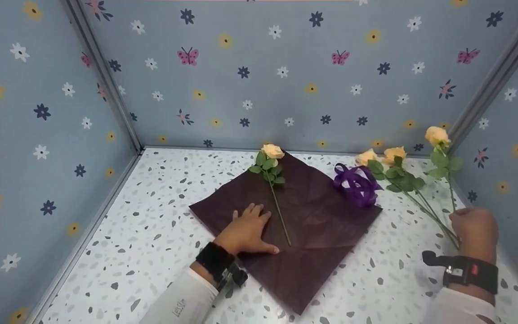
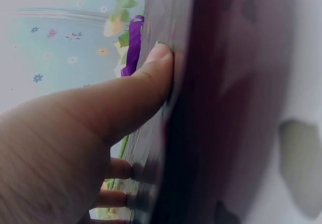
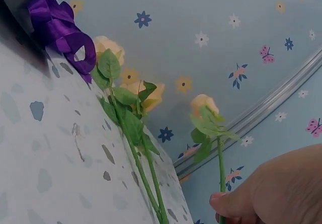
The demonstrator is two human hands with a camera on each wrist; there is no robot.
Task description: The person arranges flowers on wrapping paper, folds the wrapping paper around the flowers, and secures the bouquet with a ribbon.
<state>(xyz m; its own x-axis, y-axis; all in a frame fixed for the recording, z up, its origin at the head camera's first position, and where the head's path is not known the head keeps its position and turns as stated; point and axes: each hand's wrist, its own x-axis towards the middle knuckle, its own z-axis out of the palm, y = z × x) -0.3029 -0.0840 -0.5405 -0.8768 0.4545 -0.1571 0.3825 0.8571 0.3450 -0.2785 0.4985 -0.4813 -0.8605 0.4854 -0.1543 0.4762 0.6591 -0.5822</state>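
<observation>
My left hand [image 1: 246,228] rests with fingers spread on a dark maroon sheet of wrapping paper [image 1: 313,270], laid diagonally on the table. Just right of that hand, one peach rose [image 1: 272,152] lies on the sheet, its stem pointing toward me. At the right, my right hand [image 1: 475,229] pinches the stem of another peach rose [image 1: 437,136]; in the right wrist view this rose [image 3: 205,105] stands up above the thumb. Two more peach roses, one nearer the paper [image 1: 367,157] and one beside it [image 1: 395,155], lie on the table left of the right hand.
A loose bundle of purple ribbon [image 1: 359,184] sits on the paper's right side, near the lying roses. The speckled white table [image 1: 151,211] is enclosed by blue flowered panels [image 1: 259,81] at the back and both sides.
</observation>
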